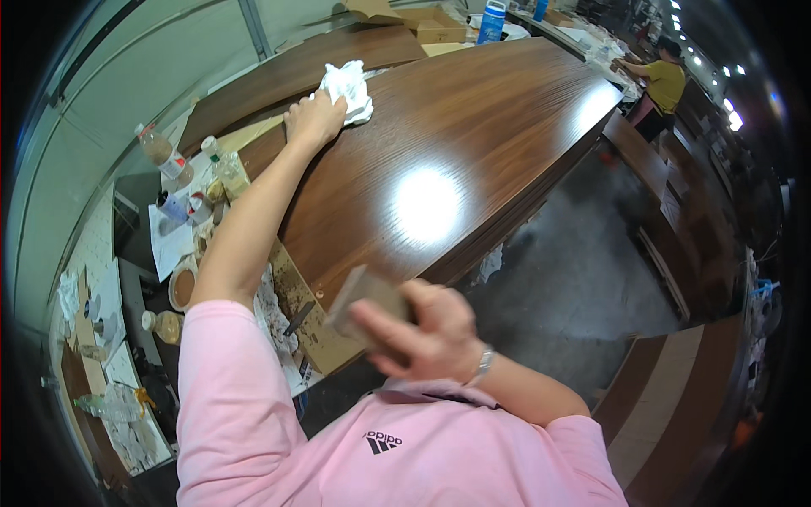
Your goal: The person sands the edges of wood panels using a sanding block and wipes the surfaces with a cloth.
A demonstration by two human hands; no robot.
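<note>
On the far part of the glossy brown wood panel, the left hand is stretched out at full arm's length and pressed flat on a crumpled white cloth. The fingers are curled over the near edge of the cloth, pinning it to the surface; this hold suits rubbing the veneer rather than lifting the cloth. The cloth lies near the panel's far left edge, touching the wood.

The right hand is held close to the chest, off the panel, with fingers closed around a flat grey-brown block. The block is tilted, one end pointing up and left, clear of any surface; it appears parked in the hand while the other hand works.

To the left, below the panel's edge, a cluttered worktop carries plastic bottles, small jars, a round tub of brown paste and stained cardboard, all within easy reach. Another person in a yellow shirt stands well apart at the far right.
</note>
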